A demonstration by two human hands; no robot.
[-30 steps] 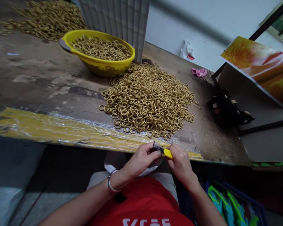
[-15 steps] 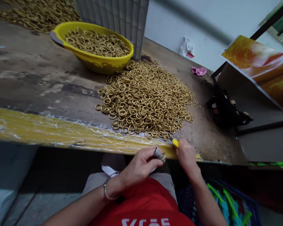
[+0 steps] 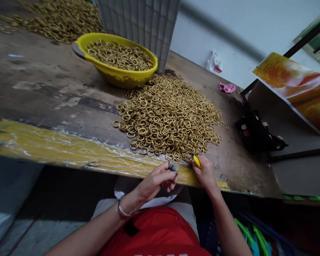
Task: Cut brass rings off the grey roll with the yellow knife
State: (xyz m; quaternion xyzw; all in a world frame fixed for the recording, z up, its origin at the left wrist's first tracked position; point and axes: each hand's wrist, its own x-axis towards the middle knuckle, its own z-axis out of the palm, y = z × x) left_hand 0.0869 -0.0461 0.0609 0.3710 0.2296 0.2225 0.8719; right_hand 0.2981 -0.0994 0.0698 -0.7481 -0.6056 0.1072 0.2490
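Note:
My left hand is over the table's front edge, with a grey wrap on its index finger. Thumb and index finger are closed together; whether a ring sits between them is hidden. Close by, my right hand grips a small yellow-handled tool, its dark tip reaching the near edge of the ring pile. That pile of gold-coloured rings lies spread on the table just beyond both hands. A single ring lies at the pile's near rim, by the yellow strip.
A yellow basin full of similar rings stands behind the pile, against a grey ridged panel. More rings are heaped at the far left. A black bag and pink cloth lie right. Yellow tape covers the front edge.
A ring seen at my left fingertips earlier is no longer visible there. That hand has shifted slightly left, and my right hand has moved the tool a little left. The camera view has shifted.

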